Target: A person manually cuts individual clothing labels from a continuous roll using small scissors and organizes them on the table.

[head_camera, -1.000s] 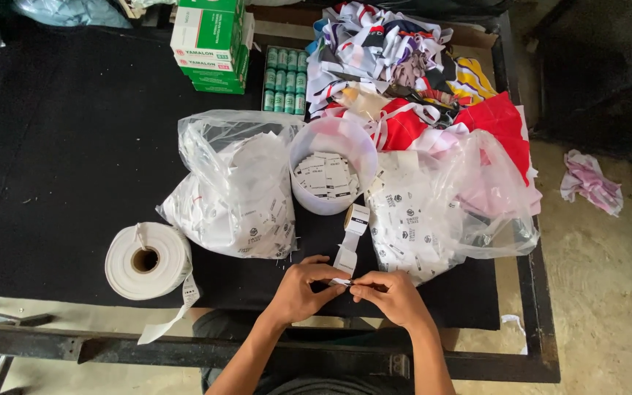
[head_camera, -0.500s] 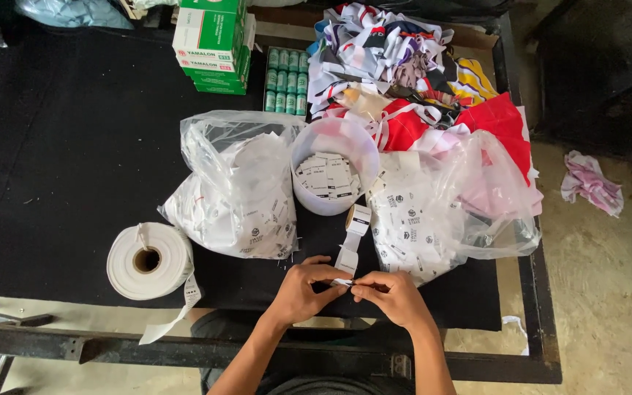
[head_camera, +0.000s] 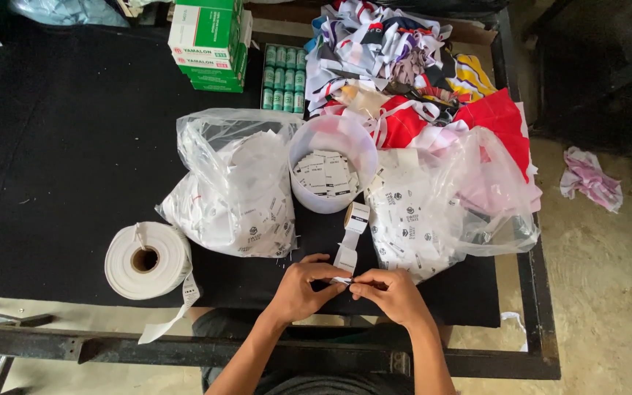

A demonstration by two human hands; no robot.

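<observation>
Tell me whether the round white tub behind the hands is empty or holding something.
Holding something. The white tub stands upright and open-topped, and small white printed labels cover its bottom. How deep they lie cannot be told.

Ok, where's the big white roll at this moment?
In the head view the big white roll lies on the black table at lower left, near the front edge, left of the left bag and apart from both hands.

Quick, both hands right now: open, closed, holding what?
Left hand: closed, pinching the end of the white label strip.
Right hand: closed, pinching the same strip end.
</observation>
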